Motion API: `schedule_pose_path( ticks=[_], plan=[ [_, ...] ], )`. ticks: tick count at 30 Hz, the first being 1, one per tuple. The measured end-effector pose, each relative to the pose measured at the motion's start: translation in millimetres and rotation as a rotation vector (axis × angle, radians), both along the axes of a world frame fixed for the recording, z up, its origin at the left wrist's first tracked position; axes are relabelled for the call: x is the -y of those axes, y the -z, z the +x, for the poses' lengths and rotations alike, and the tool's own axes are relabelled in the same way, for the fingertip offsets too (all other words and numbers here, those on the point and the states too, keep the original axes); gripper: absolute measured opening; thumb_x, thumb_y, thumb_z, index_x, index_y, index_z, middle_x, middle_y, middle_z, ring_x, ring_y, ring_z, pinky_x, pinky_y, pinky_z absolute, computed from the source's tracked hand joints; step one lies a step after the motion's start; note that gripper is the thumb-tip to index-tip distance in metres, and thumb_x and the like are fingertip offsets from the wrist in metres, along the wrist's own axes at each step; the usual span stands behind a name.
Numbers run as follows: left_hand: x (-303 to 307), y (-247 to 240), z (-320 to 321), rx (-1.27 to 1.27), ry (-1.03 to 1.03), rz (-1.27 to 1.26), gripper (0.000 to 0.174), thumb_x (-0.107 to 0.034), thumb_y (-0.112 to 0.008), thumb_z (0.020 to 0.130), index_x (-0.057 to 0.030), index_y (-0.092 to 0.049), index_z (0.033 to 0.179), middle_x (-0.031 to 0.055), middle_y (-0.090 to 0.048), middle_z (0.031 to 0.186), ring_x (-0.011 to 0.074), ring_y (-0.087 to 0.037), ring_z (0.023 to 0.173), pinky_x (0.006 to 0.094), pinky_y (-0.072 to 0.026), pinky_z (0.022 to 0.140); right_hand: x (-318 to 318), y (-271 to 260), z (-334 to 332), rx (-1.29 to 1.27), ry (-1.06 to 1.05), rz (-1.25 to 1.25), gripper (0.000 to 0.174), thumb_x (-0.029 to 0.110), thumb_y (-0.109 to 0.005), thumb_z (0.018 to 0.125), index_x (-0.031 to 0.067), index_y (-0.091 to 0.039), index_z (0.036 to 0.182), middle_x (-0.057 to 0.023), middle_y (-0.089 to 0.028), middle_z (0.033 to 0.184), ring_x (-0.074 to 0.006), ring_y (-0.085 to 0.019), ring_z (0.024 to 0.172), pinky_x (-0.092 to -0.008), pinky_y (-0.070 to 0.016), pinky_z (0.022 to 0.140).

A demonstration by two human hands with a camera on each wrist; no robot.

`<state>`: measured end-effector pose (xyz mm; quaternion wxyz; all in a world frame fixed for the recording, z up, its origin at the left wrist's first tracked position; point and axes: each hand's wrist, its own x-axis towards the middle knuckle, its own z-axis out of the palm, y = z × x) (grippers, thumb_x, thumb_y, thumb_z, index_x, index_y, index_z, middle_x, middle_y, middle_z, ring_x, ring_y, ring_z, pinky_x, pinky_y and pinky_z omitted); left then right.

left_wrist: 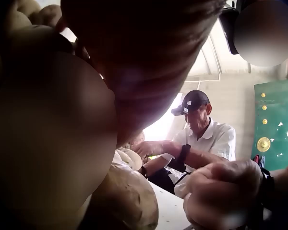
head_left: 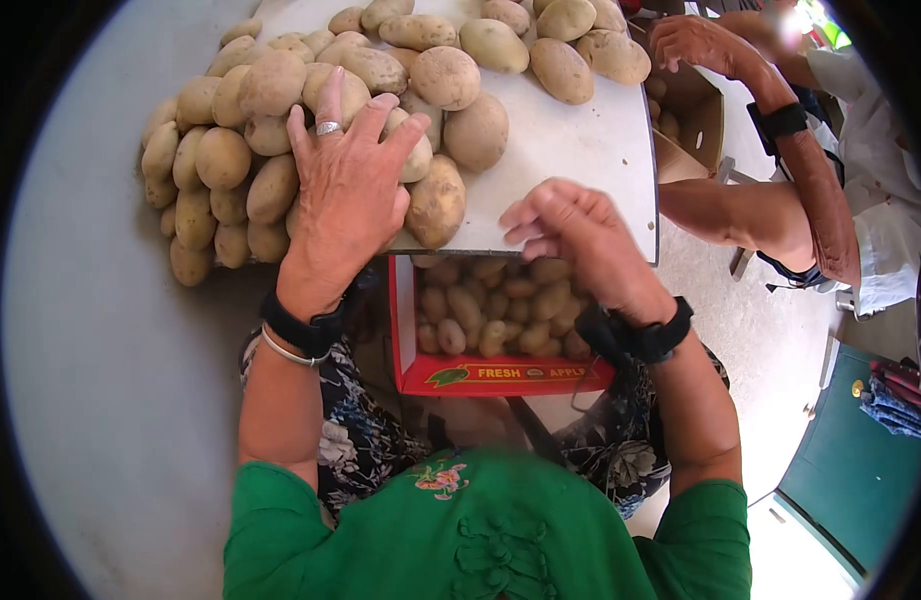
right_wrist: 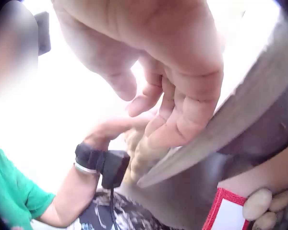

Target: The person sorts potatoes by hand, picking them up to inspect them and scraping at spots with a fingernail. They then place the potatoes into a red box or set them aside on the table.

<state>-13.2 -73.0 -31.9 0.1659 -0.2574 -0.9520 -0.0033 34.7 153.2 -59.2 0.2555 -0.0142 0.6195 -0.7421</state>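
Brown potatoes point(head_left: 275, 85) lie heaped on a white tabletop point(head_left: 580, 170), mostly at its left side. My left hand point(head_left: 345, 185), wearing a ring, rests on the heap with its fingers spread over the potatoes. A larger potato point(head_left: 437, 203) lies just right of that hand, near the table's front edge. Over this edge hovers my right hand point(head_left: 580, 235), its fingers loosely bent and nothing between them, as the right wrist view also shows. Below it stands a red carton point(head_left: 500, 382) full of smaller potatoes point(head_left: 485, 300).
Across the table at the right sits another person point(left_wrist: 209, 136) in a white shirt, handling potatoes at the far side. A brown cardboard box point(head_left: 695, 120) holding potatoes is beside the table's right edge. A green door point(head_left: 860, 460) is farther right.
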Motion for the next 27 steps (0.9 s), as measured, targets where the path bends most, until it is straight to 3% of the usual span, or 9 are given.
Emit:
schedule_pose_path(
  ticks=[2, 10, 12, 13, 15, 16, 20, 25, 27],
  plan=[
    [0, 1, -2, -0.004, 0.001, 0.002, 0.053, -0.004, -0.068, 0.065, -0.0172, -0.057, 0.115, 0.0075, -0.049, 0.124, 0.0378, -0.027, 0.132, 0.0656, -0.0214, 0.103, -11, -2, -7, 0.013, 0.185, -0.159, 0.029, 0.029, -0.046, 0.099, 0.0063, -0.060, 0.088, -0.0060, -0.066, 0.092, -0.0101, -0.062, 0.082, -0.0228, -0.0494, 0.071],
    [-8, 2, -4, -0.048, 0.040, 0.088, 0.050, -0.005, -0.071, 0.062, -0.0173, -0.058, 0.109, 0.0102, -0.049, 0.117, 0.0355, -0.034, 0.128, 0.0696, -0.0192, 0.099, -19, 4, -16, 0.029, 0.233, -0.317, 0.027, 0.029, -0.045, 0.099, 0.0056, -0.058, 0.095, -0.0109, -0.066, 0.099, -0.0146, -0.063, 0.085, -0.0251, -0.0504, 0.072],
    [-14, -6, 1, -0.144, 0.099, 0.243, 0.055, -0.005, -0.073, 0.059, -0.0158, -0.057, 0.110, 0.0103, -0.050, 0.119, 0.0338, -0.043, 0.121, 0.0608, -0.0298, 0.100, -24, 3, -17, 0.031, 0.264, -0.380, 0.026, 0.029, -0.047, 0.098, 0.0044, -0.056, 0.102, -0.0142, -0.064, 0.102, -0.0167, -0.063, 0.087, -0.0272, -0.0517, 0.075],
    [-17, -6, 2, -0.137, 0.108, 0.248, 0.055, -0.005, -0.073, 0.059, -0.0158, -0.057, 0.110, 0.0103, -0.050, 0.119, 0.0338, -0.043, 0.121, 0.0608, -0.0298, 0.100, -25, 2, -16, 0.035, 0.275, -0.375, 0.026, 0.029, -0.047, 0.098, 0.0044, -0.056, 0.102, -0.0142, -0.064, 0.102, -0.0167, -0.063, 0.087, -0.0272, -0.0517, 0.075],
    [-21, -5, 5, -0.027, 0.336, 0.690, 0.059, -0.002, -0.073, 0.057, -0.0125, -0.056, 0.113, 0.0101, -0.049, 0.122, 0.0328, -0.051, 0.111, 0.0459, -0.0419, 0.096, -18, -2, -15, 0.020, 0.275, -0.388, 0.027, 0.027, -0.050, 0.097, 0.0035, -0.053, 0.111, -0.0160, -0.063, 0.104, -0.0187, -0.063, 0.090, -0.0283, -0.0530, 0.077],
    [-23, -2, 3, -0.072, 0.439, 0.687, 0.064, -0.003, -0.076, 0.058, -0.0097, -0.055, 0.118, 0.0110, -0.053, 0.122, 0.0320, -0.056, 0.107, 0.0349, -0.0478, 0.090, -14, -3, -15, -0.001, 0.243, -0.374, 0.032, 0.027, -0.054, 0.095, 0.0028, -0.052, 0.117, -0.0129, -0.063, 0.102, -0.0181, -0.063, 0.092, -0.0267, -0.0530, 0.078],
    [-43, 12, 17, 0.189, 0.687, 0.690, 0.070, -0.014, -0.083, 0.064, -0.0043, -0.049, 0.124, 0.0141, -0.056, 0.125, 0.0280, -0.058, 0.111, 0.0354, -0.0482, 0.093, 6, -8, -6, -0.074, 0.134, -0.317, 0.036, 0.026, -0.059, 0.093, 0.0042, -0.052, 0.121, -0.0056, -0.062, 0.097, -0.0115, -0.061, 0.087, -0.0235, -0.0517, 0.074],
    [-31, 6, 13, 0.099, 0.574, 0.679, 0.063, -0.011, -0.078, 0.073, 0.0000, -0.047, 0.126, 0.0130, -0.062, 0.115, 0.0244, -0.064, 0.099, 0.0323, -0.0510, 0.087, 6, -1, -5, 0.045, 0.080, -0.280, 0.025, 0.024, -0.058, 0.092, 0.0053, -0.059, 0.109, -0.0047, -0.063, 0.090, -0.0091, -0.060, 0.075, -0.0214, -0.0498, 0.061],
    [-24, 4, 8, 0.064, 0.482, 0.861, 0.053, -0.009, -0.072, 0.080, 0.0014, -0.047, 0.125, 0.0140, -0.064, 0.109, 0.0212, -0.065, 0.094, 0.0305, -0.0518, 0.083, 0, -4, -6, 0.042, 0.026, -0.343, 0.023, 0.025, -0.056, 0.092, 0.0059, -0.059, 0.105, -0.0048, -0.062, 0.087, -0.0088, -0.059, 0.068, -0.0215, -0.0488, 0.056]
  ],
)
